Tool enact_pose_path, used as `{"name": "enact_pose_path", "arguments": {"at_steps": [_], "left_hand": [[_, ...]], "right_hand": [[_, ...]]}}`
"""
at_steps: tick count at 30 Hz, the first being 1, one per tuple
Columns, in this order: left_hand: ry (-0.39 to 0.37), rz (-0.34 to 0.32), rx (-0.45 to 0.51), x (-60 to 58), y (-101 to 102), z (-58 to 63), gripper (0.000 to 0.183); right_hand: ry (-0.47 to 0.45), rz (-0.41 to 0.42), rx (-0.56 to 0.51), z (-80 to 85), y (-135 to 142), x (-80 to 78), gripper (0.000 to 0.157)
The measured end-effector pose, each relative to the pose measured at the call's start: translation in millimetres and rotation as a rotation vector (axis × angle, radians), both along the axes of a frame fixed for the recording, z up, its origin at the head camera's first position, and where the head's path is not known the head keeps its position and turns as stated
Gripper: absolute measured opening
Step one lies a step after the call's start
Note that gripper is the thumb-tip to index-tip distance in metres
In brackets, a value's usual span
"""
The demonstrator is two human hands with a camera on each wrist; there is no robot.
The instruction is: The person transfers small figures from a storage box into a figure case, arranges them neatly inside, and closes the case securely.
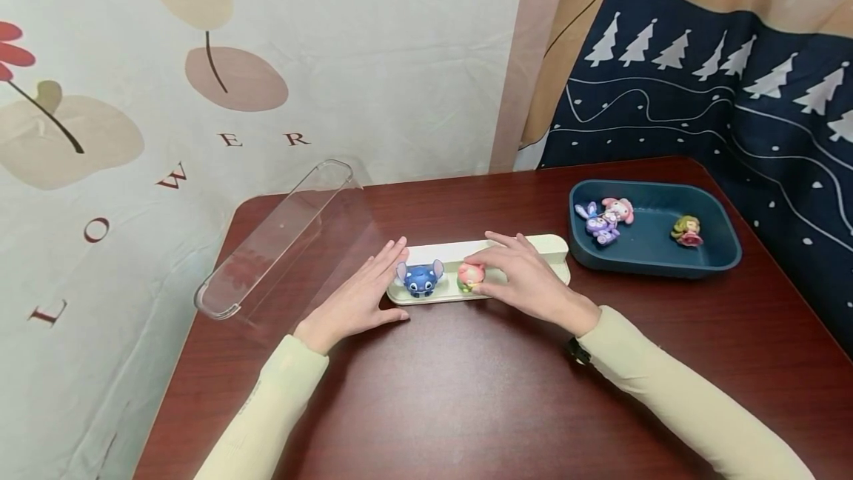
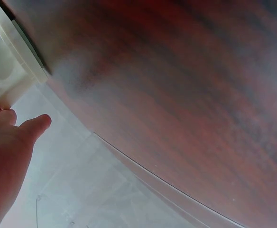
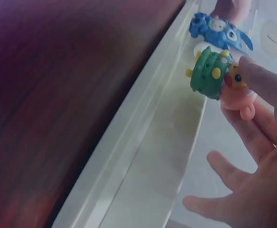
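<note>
My right hand [image 1: 520, 276] pinches a small pink and green figurine [image 1: 470, 277] between thumb and fingers, over the middle of a long cream tray [image 1: 526, 287]. In the right wrist view the figurine [image 3: 209, 73] shows a green body with yellow spots and a pink top. A blue big-eared figurine [image 1: 420, 279] sits upright at the tray's left end. Beside that end is my left hand [image 1: 360, 291], fingers straight and thumb spread. The left wrist view shows this hand [image 2: 10, 142] close to the tray's corner [image 2: 27, 66].
A clear plastic cover [image 1: 280, 243] lies slantwise at the table's left edge. On the right stands a dark teal bin [image 1: 653, 267] holding a purple figurine [image 1: 602, 228], a pink-eared figurine [image 1: 618, 210] and a green-haired figurine [image 1: 686, 232]. Patterned cloths hang behind the brown table [image 1: 440, 391].
</note>
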State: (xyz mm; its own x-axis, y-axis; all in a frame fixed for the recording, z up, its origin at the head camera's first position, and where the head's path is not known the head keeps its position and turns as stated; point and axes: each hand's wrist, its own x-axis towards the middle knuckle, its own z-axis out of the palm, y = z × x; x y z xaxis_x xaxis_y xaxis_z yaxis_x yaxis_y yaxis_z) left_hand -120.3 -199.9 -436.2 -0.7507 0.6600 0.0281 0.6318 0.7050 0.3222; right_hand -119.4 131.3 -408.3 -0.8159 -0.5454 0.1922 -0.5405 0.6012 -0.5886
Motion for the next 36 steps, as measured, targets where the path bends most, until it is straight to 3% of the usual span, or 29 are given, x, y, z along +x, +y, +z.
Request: {"name": "enact_pose_path", "arguments": {"at_steps": [15, 36], "left_hand": [[0.005, 0.001, 0.005, 0.5, 0.8, 0.2, 0.104], [-0.014, 0.008, 0.001, -0.3, 1.4, 1.4, 0.105]], "right_hand": [[0.124, -0.005, 0.049, -10.5, -15.4, -0.4, 0.041], [0.192, -0.001, 0.079, -12.9, -20.3, -4.8, 0.043]]}}
